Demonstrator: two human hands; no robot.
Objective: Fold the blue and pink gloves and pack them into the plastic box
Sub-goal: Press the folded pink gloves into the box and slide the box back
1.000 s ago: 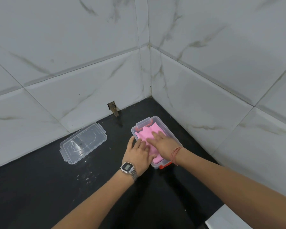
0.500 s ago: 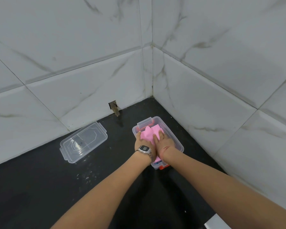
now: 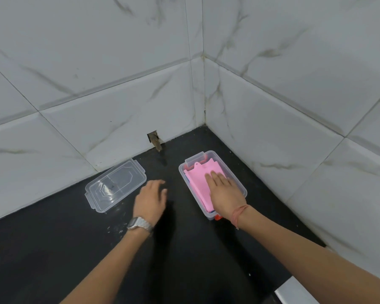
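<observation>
1. We see the right hand lying flat, fingers straight, pressing on the pink glove inside the box; it grips nothing.
2. The pink glove sits folded in the box, filling most of it, with a small tab at its far edge.
3. At the box's left inner wall we catch a thin blue sliver under the pink, likely the blue glove; too little shows for us to say how it lies.
4. The box is clear plastic with orange latches at its far and near ends, and it stands on the counter close to the right wall, near the corner.
5. The left hand hovers above the counter between the lid and the box, fingers relaxed and slightly blurred, holding nothing and touching neither.
6. The clear lid lies flat on the counter, well left of the box, by the back wall.
7. We note a watch on the left wrist and a red thread on the right.
8. A small hole breaks the back wall's tile just above the counter.
</observation>
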